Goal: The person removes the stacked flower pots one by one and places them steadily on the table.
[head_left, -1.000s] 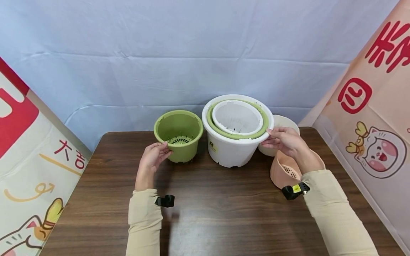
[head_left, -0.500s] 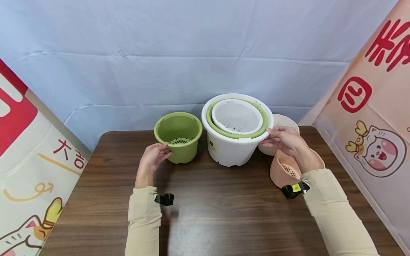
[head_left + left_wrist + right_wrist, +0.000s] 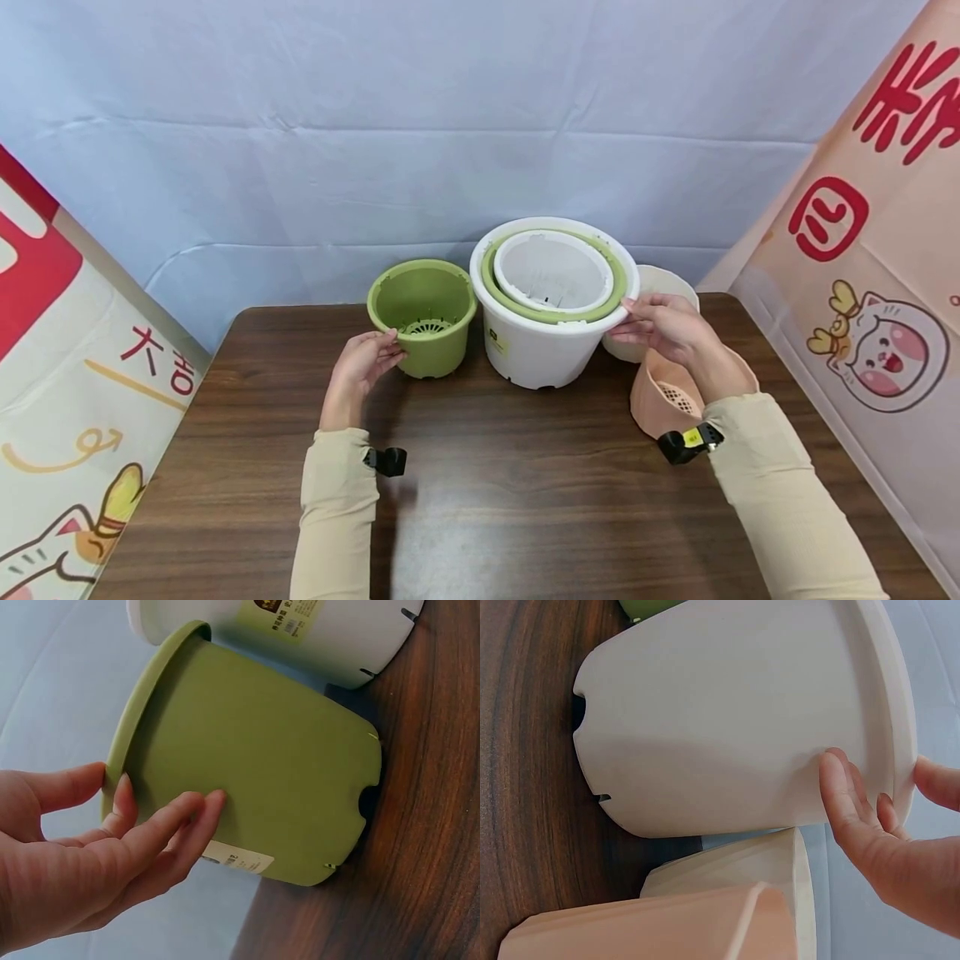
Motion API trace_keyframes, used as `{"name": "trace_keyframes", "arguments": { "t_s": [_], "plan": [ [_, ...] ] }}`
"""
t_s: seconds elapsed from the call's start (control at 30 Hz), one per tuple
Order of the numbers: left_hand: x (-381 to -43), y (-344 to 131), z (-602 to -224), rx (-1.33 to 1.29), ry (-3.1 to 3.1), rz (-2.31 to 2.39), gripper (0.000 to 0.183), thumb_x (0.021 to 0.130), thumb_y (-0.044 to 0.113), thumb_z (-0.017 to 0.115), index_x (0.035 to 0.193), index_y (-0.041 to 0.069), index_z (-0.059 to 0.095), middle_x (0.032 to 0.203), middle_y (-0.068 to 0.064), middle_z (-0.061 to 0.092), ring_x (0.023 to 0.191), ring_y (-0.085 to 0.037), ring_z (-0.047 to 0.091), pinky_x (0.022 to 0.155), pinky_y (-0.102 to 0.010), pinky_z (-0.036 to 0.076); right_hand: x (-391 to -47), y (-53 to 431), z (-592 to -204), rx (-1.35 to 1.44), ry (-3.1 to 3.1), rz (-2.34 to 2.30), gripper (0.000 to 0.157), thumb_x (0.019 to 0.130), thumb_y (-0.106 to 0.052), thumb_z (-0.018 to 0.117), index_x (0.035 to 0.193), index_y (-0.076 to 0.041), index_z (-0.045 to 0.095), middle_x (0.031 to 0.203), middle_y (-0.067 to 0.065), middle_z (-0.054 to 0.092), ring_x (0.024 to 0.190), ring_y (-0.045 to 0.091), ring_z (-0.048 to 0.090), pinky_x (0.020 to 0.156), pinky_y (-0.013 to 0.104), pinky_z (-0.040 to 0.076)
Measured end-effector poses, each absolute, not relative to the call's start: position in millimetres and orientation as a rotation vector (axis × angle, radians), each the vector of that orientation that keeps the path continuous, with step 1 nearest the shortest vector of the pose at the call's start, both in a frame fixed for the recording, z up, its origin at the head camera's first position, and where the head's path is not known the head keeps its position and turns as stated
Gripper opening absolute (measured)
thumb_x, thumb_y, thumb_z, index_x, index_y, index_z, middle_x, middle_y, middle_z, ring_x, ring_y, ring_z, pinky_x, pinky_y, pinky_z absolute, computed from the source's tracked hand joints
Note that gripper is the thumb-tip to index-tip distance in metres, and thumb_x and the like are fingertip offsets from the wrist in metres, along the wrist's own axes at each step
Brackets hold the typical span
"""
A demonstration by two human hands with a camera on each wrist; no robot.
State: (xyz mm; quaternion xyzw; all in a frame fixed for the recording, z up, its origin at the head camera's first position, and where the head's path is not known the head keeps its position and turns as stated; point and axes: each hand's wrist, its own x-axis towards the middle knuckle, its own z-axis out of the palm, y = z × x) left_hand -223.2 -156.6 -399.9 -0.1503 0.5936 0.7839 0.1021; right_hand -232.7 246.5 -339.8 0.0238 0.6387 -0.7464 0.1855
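A green flower pot [image 3: 435, 354] stands upright at the back of the table, with slots in its floor. My left hand [image 3: 363, 360] pinches its rim at the near left side, thumb on top and fingers against the outer wall. Close to its right is a large white flower pot [image 3: 536, 358], with a green pot [image 3: 619, 287] and a smaller white pot [image 3: 555, 271] nested inside. My right hand [image 3: 667, 329] pinches the large pot's rim at its right side. In the right wrist view, fingertips [image 3: 832, 769] lie against that pot's wall.
Behind my right hand stands a cream pot [image 3: 626, 348], partly hidden. A peach pot [image 3: 648, 400] sits in front of it, under my right wrist. The brown wooden table [image 3: 495, 492] ends at a pale blue cloth backdrop [image 3: 315, 183].
The green pot has shifted slightly right, up close to the white pot, with my left hand on its rim. My right hand keeps its hold on the white pot.
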Motion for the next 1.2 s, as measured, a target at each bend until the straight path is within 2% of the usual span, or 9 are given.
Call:
{"name": "trace_keyframes", "arguments": {
  "t_s": [0.43, 0.67, 0.83, 0.97, 1.2],
  "plan": [
    [-230, -153, -403, -0.464, 1.738, 2.353, 0.007, 0.095, 0.006, 0.047, 0.093, -0.001, 0.047, 0.077, -0.006, 0.06, 0.08, -0.018, 0.06, 0.098, -0.04, 0.039, -233, 247, -341, 0.059, 1.776, -2.128, 0.013, 0.095, -0.009, 0.048, 0.092, 0.003, 0.043, 0.077, 0.013, 0.066, 0.076, 0.024, 0.066, 0.077, 0.037, 0.053],
    [-235, -148, -401, -0.474, 1.818, 2.291, 0.016, 0.096, 0.008, 0.045, 0.104, -0.006, 0.046, 0.087, -0.011, 0.055, 0.08, -0.019, 0.057, 0.094, -0.039, 0.043, -233, 247, -341, 0.06, 1.767, -2.128, 0.013, 0.095, -0.009, 0.048, 0.092, 0.003, 0.043, 0.077, 0.014, 0.066, 0.076, 0.025, 0.066, 0.077, 0.036, 0.053],
    [-236, -145, -400, -0.462, 1.888, 2.236, 0.016, 0.097, 0.009, 0.045, 0.103, -0.005, 0.047, 0.094, -0.013, 0.053, 0.085, -0.021, 0.056, 0.09, -0.036, 0.045, -233, 247, -340, 0.063, 1.766, -2.124, 0.013, 0.095, -0.009, 0.048, 0.094, 0.003, 0.044, 0.077, 0.014, 0.066, 0.077, 0.026, 0.066, 0.077, 0.036, 0.053],
    [-237, -143, -399, -0.464, 1.899, 2.218, 0.015, 0.097, 0.01, 0.044, 0.102, -0.004, 0.048, 0.098, -0.015, 0.053, 0.089, -0.023, 0.055, 0.094, -0.039, 0.042, -233, 247, -340, 0.061, 1.776, -2.117, 0.014, 0.095, -0.009, 0.047, 0.096, 0.004, 0.042, 0.077, 0.013, 0.066, 0.075, 0.024, 0.066, 0.077, 0.037, 0.053],
    [-242, -142, -400, -0.483, 1.893, 2.204, 0.013, 0.097, 0.012, 0.046, 0.1, -0.001, 0.05, 0.097, -0.013, 0.053, 0.09, -0.023, 0.056, 0.091, -0.037, 0.045, -233, 247, -340, 0.056, 1.775, -2.112, 0.014, 0.095, -0.009, 0.048, 0.095, 0.004, 0.043, 0.077, 0.013, 0.066, 0.075, 0.023, 0.066, 0.076, 0.036, 0.053]
  ]
}}
